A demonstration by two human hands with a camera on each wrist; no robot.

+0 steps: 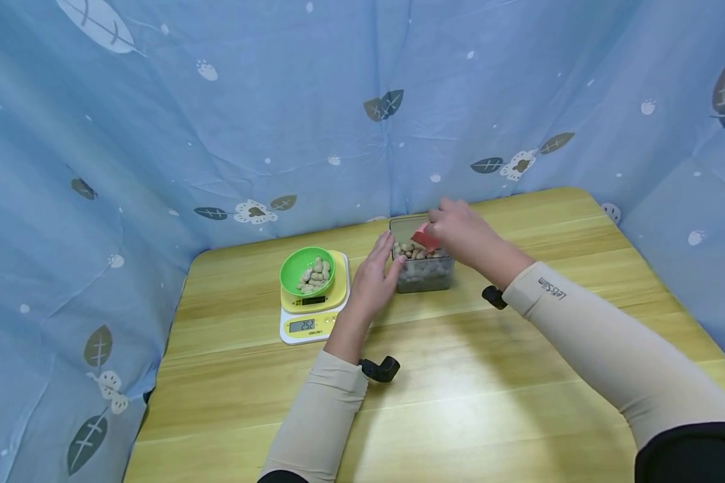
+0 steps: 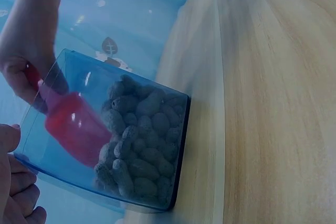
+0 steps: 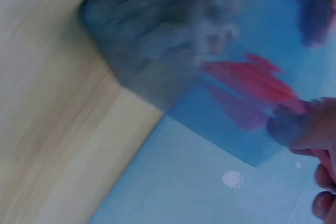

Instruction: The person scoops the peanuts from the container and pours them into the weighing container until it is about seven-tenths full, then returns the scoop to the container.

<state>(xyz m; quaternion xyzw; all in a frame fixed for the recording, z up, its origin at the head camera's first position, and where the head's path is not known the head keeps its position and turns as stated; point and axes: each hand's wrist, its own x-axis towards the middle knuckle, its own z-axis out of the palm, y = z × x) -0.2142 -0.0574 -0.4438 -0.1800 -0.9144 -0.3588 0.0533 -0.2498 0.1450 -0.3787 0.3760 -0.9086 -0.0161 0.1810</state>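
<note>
right fingers (image 3: 322,203) grip red scoop (image 1: 425,239) inside box (image 1: 424,283)

- Scale (image 1: 321,315) on bench (image 1: 459,376), left of container (image 1: 435,284)
- Bowl (image 1: 295,272) on scale; first peanuts (image 1: 317,271) inside bowl
- Second peanuts (image 1: 412,253) inside container; scoop (image 1: 425,239) reaching into container
- Left grip (image 1: 371,276) between scale and container
- Curtain (image 1: 314,134) behind bench

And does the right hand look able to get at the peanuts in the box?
Likely yes: the right hand holds a red scoop that reaches into the box, down to the peanuts, with no lid in between.
</note>
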